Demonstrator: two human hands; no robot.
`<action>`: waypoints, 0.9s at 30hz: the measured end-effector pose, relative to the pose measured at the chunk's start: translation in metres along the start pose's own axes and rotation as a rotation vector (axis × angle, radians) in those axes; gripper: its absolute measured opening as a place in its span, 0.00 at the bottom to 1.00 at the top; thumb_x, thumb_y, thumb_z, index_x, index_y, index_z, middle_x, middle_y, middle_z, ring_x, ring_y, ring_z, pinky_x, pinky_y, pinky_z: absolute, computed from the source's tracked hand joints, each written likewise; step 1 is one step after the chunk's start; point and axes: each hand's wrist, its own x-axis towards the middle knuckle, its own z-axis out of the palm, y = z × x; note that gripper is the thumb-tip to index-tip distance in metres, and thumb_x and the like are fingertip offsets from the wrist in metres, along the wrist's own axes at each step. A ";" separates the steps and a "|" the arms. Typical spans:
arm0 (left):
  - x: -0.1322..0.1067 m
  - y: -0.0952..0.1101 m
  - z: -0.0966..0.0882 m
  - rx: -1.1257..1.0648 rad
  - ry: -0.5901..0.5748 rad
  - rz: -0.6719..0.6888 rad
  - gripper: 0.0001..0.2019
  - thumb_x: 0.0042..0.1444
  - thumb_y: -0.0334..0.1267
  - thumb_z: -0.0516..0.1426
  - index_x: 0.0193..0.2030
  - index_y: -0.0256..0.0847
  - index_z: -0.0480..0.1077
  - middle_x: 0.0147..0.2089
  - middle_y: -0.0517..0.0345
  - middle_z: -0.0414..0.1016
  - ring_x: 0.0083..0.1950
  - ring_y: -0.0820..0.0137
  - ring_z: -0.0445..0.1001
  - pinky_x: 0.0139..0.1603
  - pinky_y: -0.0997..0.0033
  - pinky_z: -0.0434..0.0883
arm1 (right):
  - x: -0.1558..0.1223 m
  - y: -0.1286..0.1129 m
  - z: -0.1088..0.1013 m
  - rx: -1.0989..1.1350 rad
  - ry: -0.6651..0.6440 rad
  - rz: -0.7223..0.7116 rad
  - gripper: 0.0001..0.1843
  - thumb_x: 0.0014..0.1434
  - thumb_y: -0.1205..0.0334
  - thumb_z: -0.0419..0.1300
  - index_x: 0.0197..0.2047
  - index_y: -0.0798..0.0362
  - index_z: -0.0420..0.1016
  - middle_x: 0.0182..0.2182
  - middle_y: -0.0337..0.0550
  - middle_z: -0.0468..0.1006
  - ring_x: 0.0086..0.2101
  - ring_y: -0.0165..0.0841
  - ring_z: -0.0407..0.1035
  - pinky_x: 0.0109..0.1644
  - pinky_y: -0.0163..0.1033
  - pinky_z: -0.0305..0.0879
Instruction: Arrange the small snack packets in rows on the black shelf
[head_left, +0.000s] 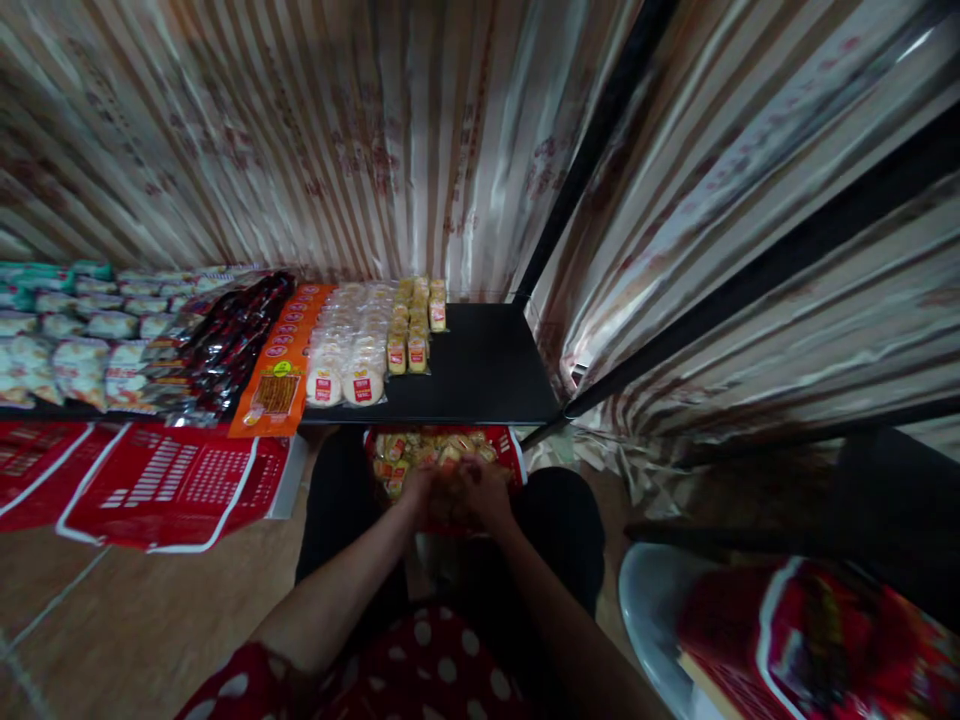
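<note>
Between my knees stands a red bag with a white edge, filled with small yellow wrapped cakes. My left hand reaches into the bag's opening from the left, its fingers down among the packets. Close beside it, my right hand is over the same packets from the right. Dim light and blur smear the fingers of both hands, so their grip cannot be made out. Just above, on the black shelf, similar yellow wrapped cakes stand in short rows.
Left along the shelf are round white wrapped cakes, an orange packet, dark glossy packets and white packets. Red bags stand below. A grey tub holds red packages at right. Black posts and striped curtains border the shelf.
</note>
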 end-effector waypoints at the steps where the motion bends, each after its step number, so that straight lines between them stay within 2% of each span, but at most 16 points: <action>1: -0.002 0.003 0.000 -0.019 -0.008 0.003 0.06 0.44 0.33 0.56 0.31 0.37 0.70 0.28 0.59 0.74 0.28 0.74 0.71 0.33 0.75 0.69 | 0.001 -0.002 -0.005 0.001 0.034 0.009 0.16 0.54 0.62 0.51 0.46 0.54 0.70 0.36 0.44 0.76 0.38 0.35 0.71 0.46 0.42 0.65; 3: -0.007 0.008 0.002 -0.047 -0.012 0.018 0.08 0.43 0.33 0.56 0.33 0.37 0.70 0.28 0.60 0.74 0.27 0.75 0.71 0.32 0.75 0.68 | 0.002 -0.007 -0.013 -0.027 0.112 -0.013 0.18 0.53 0.60 0.53 0.47 0.54 0.69 0.37 0.45 0.75 0.37 0.36 0.70 0.45 0.43 0.66; 7: -0.013 0.018 0.010 -0.061 -0.021 0.056 0.11 0.42 0.32 0.57 0.36 0.36 0.70 0.28 0.60 0.74 0.27 0.74 0.71 0.30 0.76 0.67 | 0.000 -0.024 -0.028 -0.130 0.232 -0.157 0.24 0.53 0.59 0.54 0.54 0.53 0.65 0.43 0.49 0.73 0.42 0.39 0.68 0.47 0.46 0.65; 10: -0.016 0.031 0.016 0.122 -0.048 0.176 0.11 0.45 0.34 0.55 0.37 0.37 0.71 0.31 0.58 0.75 0.30 0.73 0.72 0.33 0.74 0.68 | -0.001 -0.037 -0.043 -0.264 0.252 -0.290 0.27 0.55 0.59 0.53 0.58 0.53 0.62 0.50 0.52 0.69 0.48 0.42 0.64 0.51 0.49 0.62; 13: -0.020 0.055 0.021 0.515 -0.116 0.443 0.11 0.49 0.34 0.53 0.37 0.38 0.73 0.38 0.56 0.77 0.39 0.70 0.73 0.43 0.72 0.68 | 0.001 -0.048 -0.062 -0.422 0.124 -0.485 0.24 0.56 0.63 0.52 0.57 0.50 0.64 0.55 0.48 0.66 0.53 0.42 0.58 0.55 0.49 0.58; 16: -0.025 0.086 0.025 0.910 -0.215 0.600 0.12 0.51 0.35 0.51 0.38 0.41 0.74 0.40 0.58 0.77 0.42 0.69 0.73 0.47 0.71 0.67 | 0.008 -0.058 -0.080 -0.453 -0.084 -0.610 0.20 0.58 0.65 0.52 0.54 0.47 0.69 0.50 0.43 0.72 0.49 0.38 0.61 0.55 0.44 0.59; 19: -0.027 0.115 0.031 1.112 -0.290 0.640 0.13 0.53 0.39 0.51 0.40 0.41 0.74 0.40 0.57 0.78 0.42 0.68 0.73 0.45 0.71 0.67 | 0.018 -0.065 -0.091 -0.419 -0.161 -0.579 0.19 0.56 0.63 0.55 0.52 0.49 0.70 0.45 0.44 0.75 0.45 0.38 0.64 0.51 0.43 0.61; 22: -0.025 0.136 0.040 1.153 -0.319 0.668 0.14 0.53 0.42 0.52 0.42 0.41 0.73 0.40 0.57 0.78 0.42 0.69 0.73 0.44 0.72 0.68 | 0.032 -0.068 -0.095 -0.337 -0.183 -0.488 0.16 0.53 0.61 0.58 0.46 0.50 0.73 0.39 0.45 0.75 0.41 0.37 0.66 0.48 0.42 0.62; 27: -0.014 0.161 0.061 1.170 -0.229 0.666 0.13 0.52 0.43 0.53 0.40 0.41 0.73 0.37 0.58 0.77 0.39 0.69 0.73 0.41 0.73 0.68 | 0.061 -0.065 -0.089 -0.056 -0.118 -0.289 0.12 0.50 0.59 0.58 0.39 0.52 0.73 0.33 0.41 0.73 0.31 0.31 0.67 0.36 0.35 0.63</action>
